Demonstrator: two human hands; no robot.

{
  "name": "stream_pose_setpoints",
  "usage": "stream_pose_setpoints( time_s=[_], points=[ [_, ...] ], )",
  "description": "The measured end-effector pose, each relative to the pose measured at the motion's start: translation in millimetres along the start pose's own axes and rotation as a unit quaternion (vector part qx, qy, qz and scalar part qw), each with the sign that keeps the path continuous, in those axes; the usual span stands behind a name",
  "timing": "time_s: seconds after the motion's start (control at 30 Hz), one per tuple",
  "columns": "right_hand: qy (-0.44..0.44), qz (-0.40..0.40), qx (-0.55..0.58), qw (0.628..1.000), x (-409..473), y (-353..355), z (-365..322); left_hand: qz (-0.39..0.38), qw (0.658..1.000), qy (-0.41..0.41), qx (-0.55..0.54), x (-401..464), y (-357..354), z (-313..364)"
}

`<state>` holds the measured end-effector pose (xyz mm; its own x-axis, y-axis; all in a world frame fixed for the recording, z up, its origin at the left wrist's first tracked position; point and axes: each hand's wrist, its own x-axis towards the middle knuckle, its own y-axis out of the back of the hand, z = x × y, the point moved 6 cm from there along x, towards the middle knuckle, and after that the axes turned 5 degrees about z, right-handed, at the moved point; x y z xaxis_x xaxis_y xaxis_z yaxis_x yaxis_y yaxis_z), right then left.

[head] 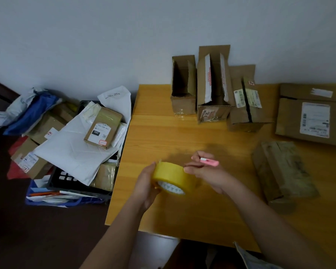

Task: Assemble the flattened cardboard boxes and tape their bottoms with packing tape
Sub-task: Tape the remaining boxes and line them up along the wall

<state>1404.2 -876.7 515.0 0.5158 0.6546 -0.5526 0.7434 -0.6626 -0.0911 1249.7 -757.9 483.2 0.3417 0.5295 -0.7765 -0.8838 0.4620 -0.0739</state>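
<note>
Wooden yellow tabletop (163, 133), boxes at far edge. Left hand (146, 186) grips yellow packing-tape roll (172, 176) near centre; right hand (204, 172) pinches pink utility cutter (209, 162), fingertip on roll, prob. seeking tape end.

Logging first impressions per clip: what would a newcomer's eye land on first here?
The yellow tape roll, held above the table's near edge by the left hand, while the right hand pinches a pink cutter. Then the opened boxes along the wall.
</note>
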Motion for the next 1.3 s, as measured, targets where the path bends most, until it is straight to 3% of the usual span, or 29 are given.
stream_pose_setpoints(
  time_s=[0.13, 0.23, 0.3, 0.43, 0.53, 0.7, 0.97, 1.3],
  points=[
    [0.024, 0.077, -0.008, 0.997, -9, 10, 7, 0.038, 0.997, -0.045, -0.052, -15, -10, -16],
    [0.027, 0.108, -0.002, 0.994, -15, 14, 22, 0.032, 0.983, -0.165, 0.074, -29, -22, -19],
    [0.031, 0.110, -0.008, 0.993, -17, 11, 27, 0.036, 0.948, -0.261, 0.181, -39, -26, -19],
    [0.041, 0.103, -0.008, 0.994, -20, 5, 28, 0.047, 0.866, -0.417, 0.271, -52, -23, -10],
    [0.041, 0.101, -0.018, 0.994, -20, 2, 27, 0.041, 0.856, -0.422, 0.296, -54, -22, -2],
    [0.034, 0.094, -0.031, 0.995, -19, 2, 27, 0.016, 0.883, -0.373, 0.284, -48, -18, 11],
    [0.036, 0.083, -0.054, 0.994, -20, 5, 23, -0.020, 0.803, -0.422, 0.421, -49, -26, 29],
    [0.041, 0.070, -0.081, 0.993, -19, 6, 22, -0.047, 0.781, -0.427, 0.453, -51, -30, 35]
  ],
)
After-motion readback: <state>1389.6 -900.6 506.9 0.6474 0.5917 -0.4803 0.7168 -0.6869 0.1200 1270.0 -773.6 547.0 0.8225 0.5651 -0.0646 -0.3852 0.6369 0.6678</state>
